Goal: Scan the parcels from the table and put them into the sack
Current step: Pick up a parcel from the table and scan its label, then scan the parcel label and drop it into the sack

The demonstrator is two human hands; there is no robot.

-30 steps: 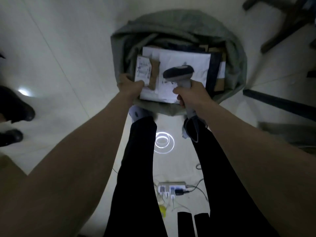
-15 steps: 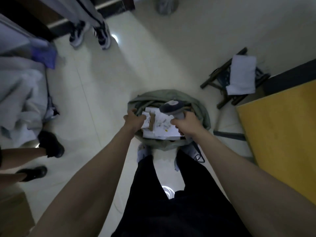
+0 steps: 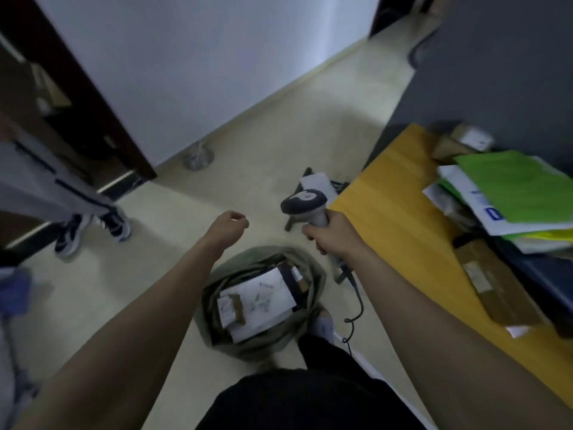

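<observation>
A grey-green sack (image 3: 311, 276) stands open on the floor in front of my legs, holding several parcels. A small brown parcel with a white label (image 3: 230, 309) lies on top of a white mailer (image 3: 263, 297) inside it. My left hand (image 3: 228, 225) hovers above and left of the sack with loosely curled fingers, holding nothing. My right hand (image 3: 329, 232) grips the handle of a grey barcode scanner (image 3: 305, 203), whose coiled cable hangs down to the floor. On the yellow table (image 3: 403, 218) at the right lie green and white mailers (image 3: 511, 197) and a brown parcel (image 3: 493, 280).
Another person's legs and sneakers (image 3: 93, 228) stand at the left by a dark door frame. A small dark stool with a white cloth (image 3: 316, 183) sits beyond the sack, next to the table's corner. A white wall runs behind.
My left hand has let go of the small brown parcel, which now lies in the sack, and has risen away. My view and both hands have lifted up toward the table.
</observation>
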